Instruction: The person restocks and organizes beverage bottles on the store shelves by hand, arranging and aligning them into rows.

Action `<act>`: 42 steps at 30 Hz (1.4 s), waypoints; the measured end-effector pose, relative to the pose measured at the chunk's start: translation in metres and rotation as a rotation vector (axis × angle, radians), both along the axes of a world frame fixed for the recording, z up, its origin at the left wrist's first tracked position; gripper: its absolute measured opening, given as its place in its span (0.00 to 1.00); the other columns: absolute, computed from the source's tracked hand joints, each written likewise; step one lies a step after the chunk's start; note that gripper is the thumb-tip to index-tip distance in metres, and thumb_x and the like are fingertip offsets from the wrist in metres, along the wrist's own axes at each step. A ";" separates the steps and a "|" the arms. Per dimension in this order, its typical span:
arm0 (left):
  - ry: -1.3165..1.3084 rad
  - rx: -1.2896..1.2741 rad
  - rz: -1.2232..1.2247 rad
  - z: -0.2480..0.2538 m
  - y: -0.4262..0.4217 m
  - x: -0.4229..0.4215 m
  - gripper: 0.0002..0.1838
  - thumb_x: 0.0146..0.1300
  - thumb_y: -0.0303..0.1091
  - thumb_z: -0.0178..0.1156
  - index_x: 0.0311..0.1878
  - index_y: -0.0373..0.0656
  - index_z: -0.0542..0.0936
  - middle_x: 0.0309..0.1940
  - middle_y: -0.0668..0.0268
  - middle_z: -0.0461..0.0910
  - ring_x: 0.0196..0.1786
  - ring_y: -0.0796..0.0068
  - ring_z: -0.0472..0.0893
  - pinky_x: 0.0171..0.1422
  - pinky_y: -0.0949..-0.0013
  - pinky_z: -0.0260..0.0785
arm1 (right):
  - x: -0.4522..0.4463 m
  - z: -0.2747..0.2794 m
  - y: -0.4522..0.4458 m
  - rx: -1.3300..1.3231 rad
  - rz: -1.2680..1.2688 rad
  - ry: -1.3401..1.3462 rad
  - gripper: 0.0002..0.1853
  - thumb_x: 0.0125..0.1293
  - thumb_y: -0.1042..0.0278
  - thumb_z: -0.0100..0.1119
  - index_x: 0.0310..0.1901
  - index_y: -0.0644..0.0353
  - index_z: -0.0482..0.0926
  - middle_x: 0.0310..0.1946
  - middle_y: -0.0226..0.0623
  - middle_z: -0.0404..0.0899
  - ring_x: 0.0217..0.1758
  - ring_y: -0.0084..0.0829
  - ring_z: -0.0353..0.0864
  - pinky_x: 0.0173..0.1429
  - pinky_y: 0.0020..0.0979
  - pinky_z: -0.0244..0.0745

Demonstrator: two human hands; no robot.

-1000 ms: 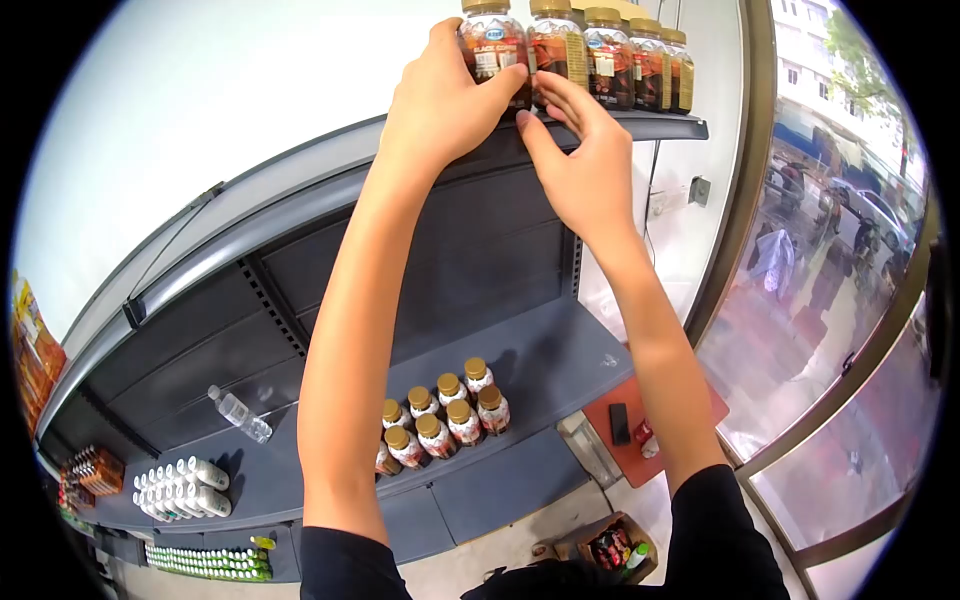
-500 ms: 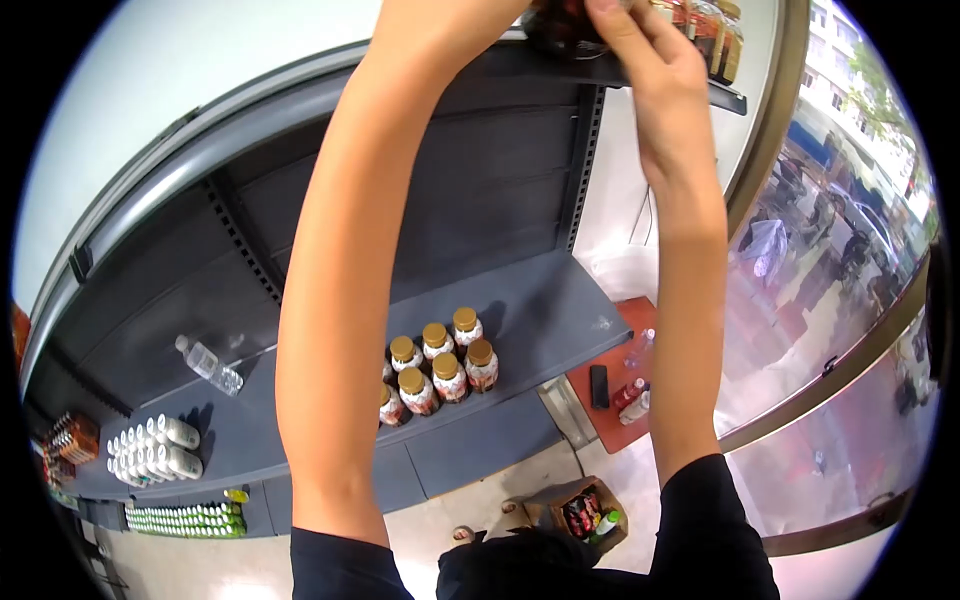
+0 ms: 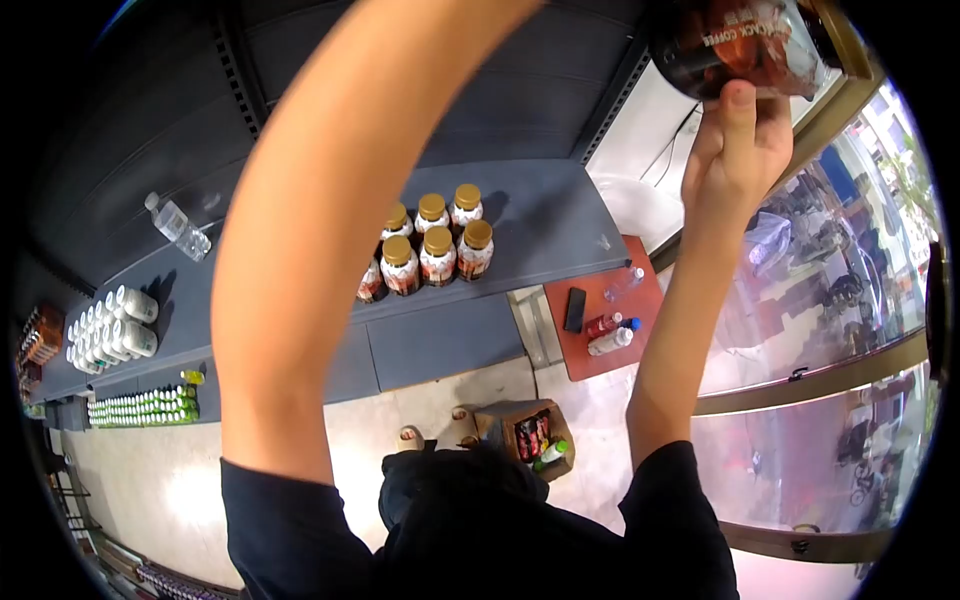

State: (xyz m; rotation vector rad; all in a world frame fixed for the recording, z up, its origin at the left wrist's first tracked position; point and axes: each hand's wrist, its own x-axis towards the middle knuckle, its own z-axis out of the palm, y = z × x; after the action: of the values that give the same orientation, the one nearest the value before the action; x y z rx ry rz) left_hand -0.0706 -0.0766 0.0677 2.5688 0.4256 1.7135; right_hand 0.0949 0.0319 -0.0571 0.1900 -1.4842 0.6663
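Observation:
My right hand holds a dark coffee bottle at the upper right, its thumb against the side and its fingers curled behind. The bottle is tilted, with its label reading upside down. My left arm reaches up past the top edge of the view, so my left hand is out of sight. Below, several gold-capped coffee bottles stand in two rows on the dark grey shelf, partly hidden by my left forearm.
A clear bottle lies on the shelf at left, near white bottles. Green bottles fill a lower shelf. A red stool holds a phone and bottles. An open carton sits on the floor by a glass door.
The view has tilted down and the upper shelf's bottle row has mostly left it. My right hand has moved right with a bottle; my left hand has gone out of the top.

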 end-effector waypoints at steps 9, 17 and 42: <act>0.159 -0.162 0.435 -0.170 0.047 -0.029 0.37 0.59 0.46 0.78 0.66 0.35 0.79 0.54 0.51 0.87 0.53 0.58 0.88 0.62 0.60 0.77 | 0.005 -0.143 0.007 -0.379 -0.132 -0.351 0.25 0.59 0.79 0.78 0.57 0.69 0.78 0.53 0.33 0.71 0.59 0.28 0.77 0.68 0.37 0.76; 0.364 -0.828 0.544 -0.299 0.092 -0.067 0.28 0.55 0.41 0.80 0.57 0.37 0.84 0.51 0.54 0.89 0.56 0.56 0.88 0.63 0.57 0.77 | -0.032 -0.287 0.037 -0.638 -0.149 -0.582 0.33 0.58 0.73 0.82 0.65 0.67 0.80 0.60 0.38 0.77 0.63 0.34 0.82 0.67 0.38 0.81; 0.466 -0.928 0.683 -0.357 0.118 -0.085 0.29 0.58 0.47 0.76 0.57 0.38 0.85 0.42 0.51 0.90 0.43 0.52 0.90 0.49 0.57 0.79 | -0.058 -0.356 0.040 -0.652 -0.276 -0.634 0.28 0.60 0.77 0.77 0.63 0.69 0.80 0.61 0.40 0.79 0.58 0.33 0.86 0.63 0.35 0.84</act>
State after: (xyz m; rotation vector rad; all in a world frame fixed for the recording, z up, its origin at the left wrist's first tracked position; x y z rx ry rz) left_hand -0.1559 0.0413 -0.2890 2.1142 1.7578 0.6044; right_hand 0.0370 0.0724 -0.4136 -0.7776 -1.7508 0.9964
